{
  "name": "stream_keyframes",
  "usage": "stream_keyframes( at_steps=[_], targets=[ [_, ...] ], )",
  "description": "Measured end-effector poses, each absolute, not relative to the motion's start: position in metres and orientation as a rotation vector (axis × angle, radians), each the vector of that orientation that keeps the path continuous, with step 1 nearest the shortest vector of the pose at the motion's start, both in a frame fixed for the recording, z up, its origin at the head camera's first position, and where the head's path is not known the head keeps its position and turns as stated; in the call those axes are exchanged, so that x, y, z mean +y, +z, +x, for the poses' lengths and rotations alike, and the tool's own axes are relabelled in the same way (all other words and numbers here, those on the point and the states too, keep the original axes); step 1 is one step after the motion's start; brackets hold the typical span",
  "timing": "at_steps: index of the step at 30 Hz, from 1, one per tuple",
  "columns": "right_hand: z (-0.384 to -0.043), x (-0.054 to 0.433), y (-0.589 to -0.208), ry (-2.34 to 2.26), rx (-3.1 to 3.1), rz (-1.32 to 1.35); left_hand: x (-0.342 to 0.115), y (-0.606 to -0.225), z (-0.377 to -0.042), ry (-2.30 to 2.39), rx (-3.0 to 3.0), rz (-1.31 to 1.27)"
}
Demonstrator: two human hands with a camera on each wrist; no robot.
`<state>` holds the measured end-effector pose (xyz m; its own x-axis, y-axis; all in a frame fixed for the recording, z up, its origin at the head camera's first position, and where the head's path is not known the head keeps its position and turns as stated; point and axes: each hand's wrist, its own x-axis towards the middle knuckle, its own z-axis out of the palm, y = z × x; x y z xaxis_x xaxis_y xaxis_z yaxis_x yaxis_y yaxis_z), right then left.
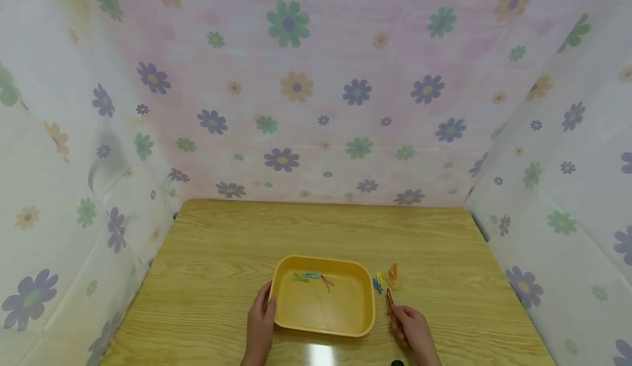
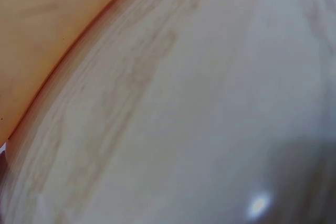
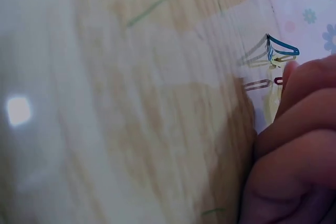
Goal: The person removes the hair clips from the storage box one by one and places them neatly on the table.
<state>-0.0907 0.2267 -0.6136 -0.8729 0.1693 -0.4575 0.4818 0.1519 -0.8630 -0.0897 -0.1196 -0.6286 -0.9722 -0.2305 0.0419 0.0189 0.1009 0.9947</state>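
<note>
Here, the left hand (image 1: 261, 314) grips the yellow tray (image 1: 340, 312) while the right hand (image 1: 413, 327) pinches a dark-red hair clip (image 1: 389, 297) beside it. Only the head view reveals other clips (image 1: 311, 275) inside.

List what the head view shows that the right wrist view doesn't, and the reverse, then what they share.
Only the head view shows the left hand gripping the tray, the clips inside it, and the orange clip outside it.

Only the right wrist view shows two short green streaks on the table.

Both show the right hand holding a dark red clip, a blue clip near it, part of the tray, the table and the flowered cloth.
</note>
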Motion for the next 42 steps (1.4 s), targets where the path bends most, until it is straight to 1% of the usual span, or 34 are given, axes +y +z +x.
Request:
stream_keyframes(
  at_steps=[10,22,33,42],
  targets=[
    [-0.092,0.226,-0.612,-1.717,2.213,0.62,-0.12,-0.628,-0.09,-1.965,-2.203,0.244],
    [-0.087,0.227,-0.614,-1.693,2.219,0.649,-0.119,-0.631,-0.087,-2.02,-2.19,0.217],
    [-0.094,0.223,-0.606,-1.719,2.223,0.635,-0.12,-0.604,-0.086,-1.987,-2.173,0.154],
    [-0.094,0.228,-0.613,-1.751,2.21,0.664,-0.121,-0.629,-0.089,-1.969,-2.217,0.227]
  ],
)
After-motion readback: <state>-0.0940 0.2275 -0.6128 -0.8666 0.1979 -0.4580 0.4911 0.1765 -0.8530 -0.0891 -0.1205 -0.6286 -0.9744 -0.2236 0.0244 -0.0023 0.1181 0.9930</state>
